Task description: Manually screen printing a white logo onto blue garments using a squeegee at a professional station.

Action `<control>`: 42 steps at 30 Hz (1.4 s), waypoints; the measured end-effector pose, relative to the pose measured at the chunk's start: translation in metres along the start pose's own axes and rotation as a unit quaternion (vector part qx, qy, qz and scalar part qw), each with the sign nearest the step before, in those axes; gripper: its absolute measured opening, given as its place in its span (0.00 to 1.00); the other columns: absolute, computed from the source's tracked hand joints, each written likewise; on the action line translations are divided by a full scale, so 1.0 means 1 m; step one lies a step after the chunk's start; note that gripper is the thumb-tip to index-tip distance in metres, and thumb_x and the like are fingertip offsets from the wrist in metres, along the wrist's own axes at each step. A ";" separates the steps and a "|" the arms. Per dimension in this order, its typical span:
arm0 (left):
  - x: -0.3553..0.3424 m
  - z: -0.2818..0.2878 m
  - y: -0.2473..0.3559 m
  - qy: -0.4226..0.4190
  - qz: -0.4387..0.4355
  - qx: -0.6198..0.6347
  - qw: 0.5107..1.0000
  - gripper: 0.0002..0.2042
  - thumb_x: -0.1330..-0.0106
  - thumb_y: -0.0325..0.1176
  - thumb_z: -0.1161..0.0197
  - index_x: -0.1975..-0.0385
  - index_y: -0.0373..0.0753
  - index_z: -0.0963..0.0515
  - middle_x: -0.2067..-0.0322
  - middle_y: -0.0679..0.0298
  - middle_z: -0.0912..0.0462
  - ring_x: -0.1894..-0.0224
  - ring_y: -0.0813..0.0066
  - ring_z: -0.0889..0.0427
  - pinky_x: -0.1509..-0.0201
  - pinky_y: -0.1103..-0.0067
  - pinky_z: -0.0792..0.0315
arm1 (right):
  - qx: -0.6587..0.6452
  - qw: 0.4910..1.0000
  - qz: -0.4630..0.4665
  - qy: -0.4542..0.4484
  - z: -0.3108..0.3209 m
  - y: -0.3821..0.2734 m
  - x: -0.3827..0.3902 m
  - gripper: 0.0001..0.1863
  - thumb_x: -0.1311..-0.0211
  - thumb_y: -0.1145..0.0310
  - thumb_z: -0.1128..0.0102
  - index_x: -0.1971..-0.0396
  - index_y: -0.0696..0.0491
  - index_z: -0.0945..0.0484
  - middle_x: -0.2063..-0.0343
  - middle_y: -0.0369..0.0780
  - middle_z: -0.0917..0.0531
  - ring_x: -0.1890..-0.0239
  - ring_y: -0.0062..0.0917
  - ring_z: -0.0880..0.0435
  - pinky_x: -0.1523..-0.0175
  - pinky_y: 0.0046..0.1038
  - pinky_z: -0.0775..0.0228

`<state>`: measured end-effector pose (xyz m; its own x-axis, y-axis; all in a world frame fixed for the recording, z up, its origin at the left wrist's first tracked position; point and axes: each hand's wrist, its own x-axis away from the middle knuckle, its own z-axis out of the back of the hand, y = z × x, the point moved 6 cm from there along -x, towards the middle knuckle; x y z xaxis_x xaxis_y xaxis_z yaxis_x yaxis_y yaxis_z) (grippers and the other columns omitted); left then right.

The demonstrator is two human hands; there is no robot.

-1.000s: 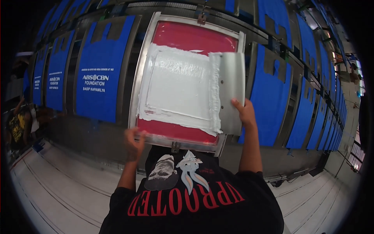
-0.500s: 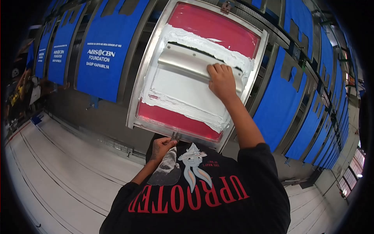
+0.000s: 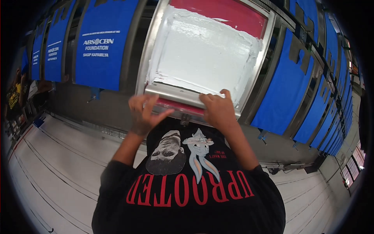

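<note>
A long row of blue fabric panels (image 3: 102, 46) runs to both sides of the hands. Between them lies the metal-framed printing screen (image 3: 206, 54), coated in white ink. At its near edge the right hand (image 3: 219, 110) is closed around the metal squeegee (image 3: 175, 93); just left, the left hand (image 3: 145, 114) hovers with fingers spread, holding nothing.

This is a screen-printing workshop. A metal-framed printing screen (image 3: 206, 58) coated in white ink lies on a long print table (image 3: 117, 105). To either side of the screen, rows of blue fabric pieces (image 3: 103, 46) lie along the same table, above a pale floor (image 3: 58, 167).
</note>
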<state>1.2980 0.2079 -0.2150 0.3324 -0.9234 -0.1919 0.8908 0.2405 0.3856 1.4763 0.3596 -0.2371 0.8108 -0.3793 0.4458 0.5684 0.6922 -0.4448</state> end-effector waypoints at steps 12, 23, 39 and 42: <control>-0.020 -0.057 -0.033 -0.105 -0.093 0.005 0.990 0.02 0.50 0.25 0.42 0.77 0.40 0.26 0.75 0.62 0.27 0.66 0.64 0.25 0.58 0.68 0.29 | -0.001 0.952 -0.139 0.272 -0.022 0.061 0.077 0.17 0.60 0.74 0.31 0.65 0.52 0.22 0.66 0.41 0.18 0.61 0.38 0.20 0.50 0.38 0.35; -0.154 -0.118 -0.079 0.102 -0.200 0.002 0.975 0.05 0.40 0.26 0.45 0.75 0.41 0.23 0.77 0.56 0.22 0.71 0.57 0.22 0.63 0.66 0.25 | 0.135 0.918 -0.155 0.341 0.036 0.140 -0.024 0.21 0.69 0.67 0.23 0.68 0.52 0.18 0.70 0.41 0.17 0.65 0.41 0.21 0.55 0.40 0.35; -0.102 -0.075 -0.045 -0.125 -0.122 0.020 0.984 0.08 0.53 0.23 0.38 0.71 0.39 0.22 0.71 0.59 0.22 0.66 0.59 0.24 0.57 0.65 0.29 | 0.076 0.927 -0.164 0.330 0.006 0.097 0.035 0.15 0.64 0.74 0.34 0.70 0.50 0.22 0.70 0.36 0.18 0.65 0.31 0.19 0.53 0.41 0.37; -0.195 -0.104 -0.059 -0.048 -0.200 0.016 0.979 0.12 0.53 0.30 0.28 0.70 0.40 0.22 0.70 0.60 0.21 0.67 0.59 0.21 0.58 0.65 0.27 | 0.126 0.912 -0.177 0.347 0.066 0.144 -0.035 0.12 0.62 0.67 0.28 0.73 0.48 0.18 0.72 0.39 0.16 0.71 0.33 0.18 0.54 0.37 0.37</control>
<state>1.2131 0.4050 -0.2942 -0.0720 -0.9659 -0.2487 0.9333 -0.1531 0.3247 1.5206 0.5136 -0.2658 0.5257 -0.8435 -0.1104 0.8327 0.5367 -0.1363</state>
